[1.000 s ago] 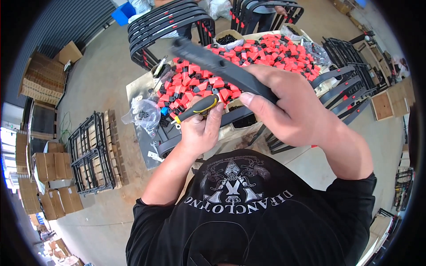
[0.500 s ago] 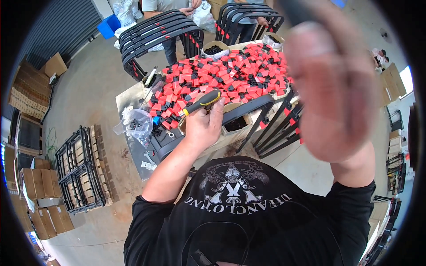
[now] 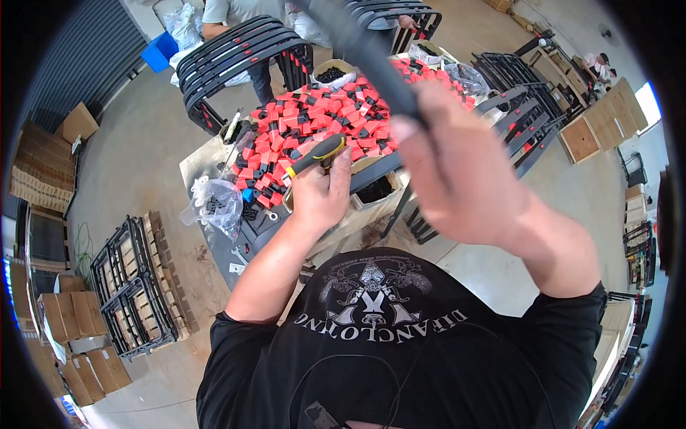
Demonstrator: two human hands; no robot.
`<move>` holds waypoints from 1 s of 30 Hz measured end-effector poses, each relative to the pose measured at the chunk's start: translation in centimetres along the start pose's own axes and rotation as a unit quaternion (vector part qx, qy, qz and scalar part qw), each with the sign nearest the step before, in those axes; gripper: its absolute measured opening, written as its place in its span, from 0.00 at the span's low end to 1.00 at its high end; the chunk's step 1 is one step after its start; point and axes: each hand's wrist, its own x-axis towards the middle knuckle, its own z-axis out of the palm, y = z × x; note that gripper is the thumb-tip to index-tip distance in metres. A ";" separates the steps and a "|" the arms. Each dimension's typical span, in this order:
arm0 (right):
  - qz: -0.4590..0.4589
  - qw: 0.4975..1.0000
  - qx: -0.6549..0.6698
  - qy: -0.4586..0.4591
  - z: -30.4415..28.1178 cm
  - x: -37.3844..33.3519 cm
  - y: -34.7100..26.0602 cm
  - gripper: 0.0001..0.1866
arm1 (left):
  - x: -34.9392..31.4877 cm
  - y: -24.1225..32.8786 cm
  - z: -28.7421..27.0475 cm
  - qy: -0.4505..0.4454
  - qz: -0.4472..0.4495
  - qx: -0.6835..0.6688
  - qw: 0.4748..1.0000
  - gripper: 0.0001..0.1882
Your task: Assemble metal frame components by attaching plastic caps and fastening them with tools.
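Note:
My left hand (image 3: 321, 193) is closed round a hand tool with a black-and-yellow handle (image 3: 318, 155), its thumb pointing up. What the tool's working end looks like is hidden. Just right of that hand runs a black bent metal tube (image 3: 368, 172), at the near edge of the table. Raised close to the camera, my right hand (image 3: 464, 171) grips a long dark bar-shaped thing (image 3: 386, 79), which slants up and left; both are blurred. Beyond the hands lies a big heap of red and black plastic caps (image 3: 314, 114).
A clear plastic bag (image 3: 218, 204) sits on the table's left end, near a wrench (image 3: 238, 254). Black tube frames (image 3: 243, 53) stand across the table, where another person (image 3: 243, 11) works. A small box of black parts (image 3: 375, 191) is close by. Pallets with frames (image 3: 136, 289) lie left.
My right hand has swung leftward and away from the camera, bringing the dark bar across the heap. My left hand keeps its hold on the black-and-yellow tool. The view has shifted slightly.

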 end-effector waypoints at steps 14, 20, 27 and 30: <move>0.055 0.994 -0.023 -0.089 -1.0 1.0 -1.2 0.19 | -0.2 -0.2 -0.1 -0.026 -0.034 0.017 0.999 0.06; 0.002 0.997 -0.051 -0.062 -2.3 0.4 -0.4 0.07 | 0.1 -0.4 0.3 -0.013 -0.025 0.009 1.000 0.07; 0.080 0.988 0.025 -0.133 0.6 0.1 2.6 0.08 | 0.8 0.1 -0.5 0.037 -0.034 -0.042 0.998 0.07; 0.043 0.996 0.047 -0.064 2.4 -0.3 5.7 0.10 | 0.7 -1.9 -1.8 0.067 -0.134 -0.163 0.975 0.09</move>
